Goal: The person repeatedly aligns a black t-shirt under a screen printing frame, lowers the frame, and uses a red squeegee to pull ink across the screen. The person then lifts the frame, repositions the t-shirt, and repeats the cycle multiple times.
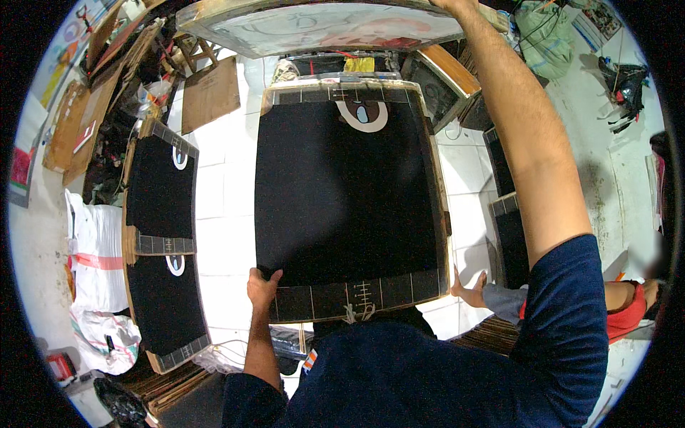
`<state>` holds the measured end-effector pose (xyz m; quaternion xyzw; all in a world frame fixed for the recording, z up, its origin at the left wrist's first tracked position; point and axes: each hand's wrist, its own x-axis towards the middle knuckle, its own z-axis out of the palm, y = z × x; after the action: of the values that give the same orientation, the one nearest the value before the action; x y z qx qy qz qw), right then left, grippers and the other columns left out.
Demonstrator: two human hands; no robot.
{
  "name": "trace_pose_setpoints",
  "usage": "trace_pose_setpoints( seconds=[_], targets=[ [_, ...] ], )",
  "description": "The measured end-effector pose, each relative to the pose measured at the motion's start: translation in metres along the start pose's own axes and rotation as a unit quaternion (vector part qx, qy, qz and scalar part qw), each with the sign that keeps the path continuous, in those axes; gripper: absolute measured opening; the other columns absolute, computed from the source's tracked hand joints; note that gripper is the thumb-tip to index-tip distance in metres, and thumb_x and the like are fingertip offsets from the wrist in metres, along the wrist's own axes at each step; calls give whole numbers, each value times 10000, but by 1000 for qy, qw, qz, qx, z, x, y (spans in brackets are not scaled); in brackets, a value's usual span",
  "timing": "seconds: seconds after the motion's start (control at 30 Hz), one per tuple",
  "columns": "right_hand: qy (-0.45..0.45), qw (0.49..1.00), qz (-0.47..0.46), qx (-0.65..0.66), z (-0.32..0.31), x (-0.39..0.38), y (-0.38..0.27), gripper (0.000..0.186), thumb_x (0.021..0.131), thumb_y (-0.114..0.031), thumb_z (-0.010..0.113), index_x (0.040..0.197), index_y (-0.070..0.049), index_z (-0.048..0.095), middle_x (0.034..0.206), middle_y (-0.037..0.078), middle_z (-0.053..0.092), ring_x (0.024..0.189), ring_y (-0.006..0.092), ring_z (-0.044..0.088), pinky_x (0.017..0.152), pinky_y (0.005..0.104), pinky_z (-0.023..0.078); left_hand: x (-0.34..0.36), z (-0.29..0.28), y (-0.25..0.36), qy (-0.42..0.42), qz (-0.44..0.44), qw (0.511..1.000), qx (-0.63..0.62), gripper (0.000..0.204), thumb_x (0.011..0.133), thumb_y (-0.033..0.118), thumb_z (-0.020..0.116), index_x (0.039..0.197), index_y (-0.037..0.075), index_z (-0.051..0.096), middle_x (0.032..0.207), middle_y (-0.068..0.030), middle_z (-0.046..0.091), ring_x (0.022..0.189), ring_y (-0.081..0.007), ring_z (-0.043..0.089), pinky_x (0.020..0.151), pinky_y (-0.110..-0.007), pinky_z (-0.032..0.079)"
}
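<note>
A black fabric panel (342, 192) covers a board in the middle, with a white, brown and blue eye-shaped print (362, 114) near its far end. At the board's near left corner, my left hand (264, 287) is closed on the edge of the printing board (328, 302), thumb on top. My right arm stretches far forward. My right hand (457, 6), partly cut off by the upper picture edge, grips the rim of a screen printing frame (321, 32). This frame is tilted up beyond the board, its pale mesh smeared with red and grey.
More black panels on boards (164, 182) stand at the left, with similar prints. Black boards (508, 235) also stand at the right. A person in red clothing (625, 314) is close at my right. Cardboard (210, 93) and a white sack (100, 250) lie leftward.
</note>
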<state>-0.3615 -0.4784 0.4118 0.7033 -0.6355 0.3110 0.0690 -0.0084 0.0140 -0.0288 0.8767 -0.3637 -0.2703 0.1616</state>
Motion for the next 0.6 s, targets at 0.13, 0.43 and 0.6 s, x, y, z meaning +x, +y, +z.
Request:
trace_pose_setpoints(
  seconds=[0.13, 0.43, 0.6],
  targets=[
    [-3, 1000, -4, 8, -4, 5, -4, 468, 885, -504, 577, 1118, -158, 789, 1164, 198, 735, 1113, 380, 696, 973, 475, 540, 3, -2, 6, 0, -16, 1000, 5, 724, 705, 493, 919, 1119, -3, 592, 992, -209, 722, 955, -425, 704, 838, -496, 546],
    [-8, 1000, 10, 17, -6, 12, -6, 513, 860, -571, 600, 1095, -157, 789, 1147, 215, 736, 1114, 381, 697, 969, 473, 537, 4, -6, 11, 0, -25, 999, -47, 896, 725, 432, 925, 1332, 13, 418, 1108, -249, 709, 1038, -407, 701, 924, -471, 534],
    [-16, 1000, -7, 21, -5, 8, -4, 492, 868, -564, 593, 1088, -173, 794, 1142, 209, 739, 1103, 376, 702, 960, 468, 543, 12, 0, 11, -27, -56, 998, 3, 799, 708, 424, 942, 1197, -4, 477, 1068, -207, 682, 1023, -384, 682, 903, -456, 530]
  ],
)
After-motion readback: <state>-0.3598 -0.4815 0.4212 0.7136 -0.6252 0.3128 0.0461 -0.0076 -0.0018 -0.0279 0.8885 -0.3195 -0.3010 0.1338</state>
